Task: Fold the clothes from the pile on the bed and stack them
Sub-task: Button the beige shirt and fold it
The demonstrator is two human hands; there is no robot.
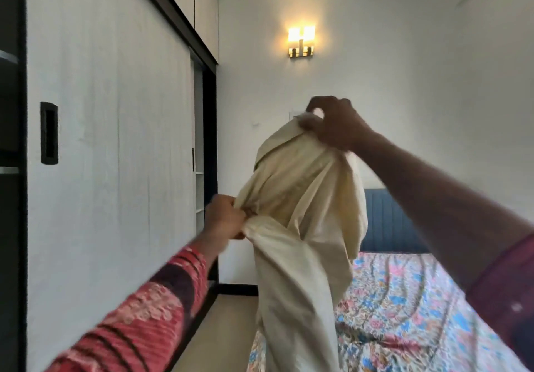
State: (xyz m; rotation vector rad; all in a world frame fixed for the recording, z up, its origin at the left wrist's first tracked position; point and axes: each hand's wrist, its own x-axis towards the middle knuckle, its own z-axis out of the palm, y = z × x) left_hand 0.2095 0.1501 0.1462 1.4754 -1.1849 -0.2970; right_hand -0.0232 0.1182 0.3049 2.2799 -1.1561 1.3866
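Soft, even room light, mild blur, wide-angle warp.
Wall lamp (301,41) is glowing warm and blowing out at its shades, casting a yellow patch on the wall above it. Wardrobe doors (109,140) are bowing at the left edge. Both sleeves are smearing near the lower corners; fine detail is looking soft throughout.

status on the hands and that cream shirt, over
Right hand grips cream shirt at collar, held high. Left hand pinches its side. Shirt unfolded, hanging over bed edge. Nothing obstructing.
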